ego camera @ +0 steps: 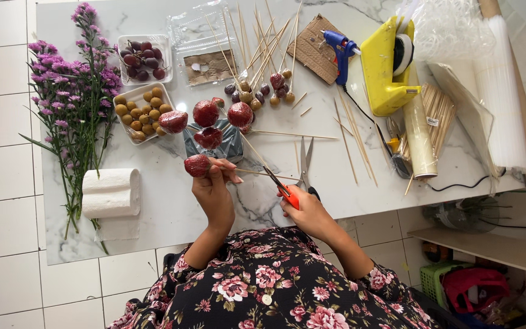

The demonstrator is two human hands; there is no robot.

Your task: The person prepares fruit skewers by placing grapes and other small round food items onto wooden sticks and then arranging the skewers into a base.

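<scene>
Your left hand (213, 190) pinches a thin skewer (257, 174) just behind the wrapped red fruit (197, 165) at its tip, so the fruit hangs clear of the bench (153, 207) and the stick runs out toward three o'clock, near level. That grip right at the fruit looks meant to keep the stick from wobbling. Your right hand (305, 210) is closed around the orange handle of a cutter (281, 190), whose dark blade angles up toward eleven o'clock and meets the skewer partway along; whether the blade is biting or only resting there, I cannot tell.

Just past the fruit, at twelve o'clock, more wrapped fruits (207, 113) stand on sticks over a dark foil block (229, 146), which seems to serve as a stand that keeps them apart. Grey scissors (305, 163) lie flat at two o'clock from your right hand, within easy reach.

Farther out at eleven o'clock sit a tray of tan fruit (142, 109) and, above it, a tray of dark grapes (143, 58). Small fruits on sticks (263, 91) fan out at twelve o'clock. At ten o'clock lie purple flowers (71, 91), with a tissue roll (111, 192) at nine. Toward one o'clock rest a blue glue gun (341, 49) on cardboard, a yellow tape dispenser (385, 67) and spare skewers (351, 131).
</scene>
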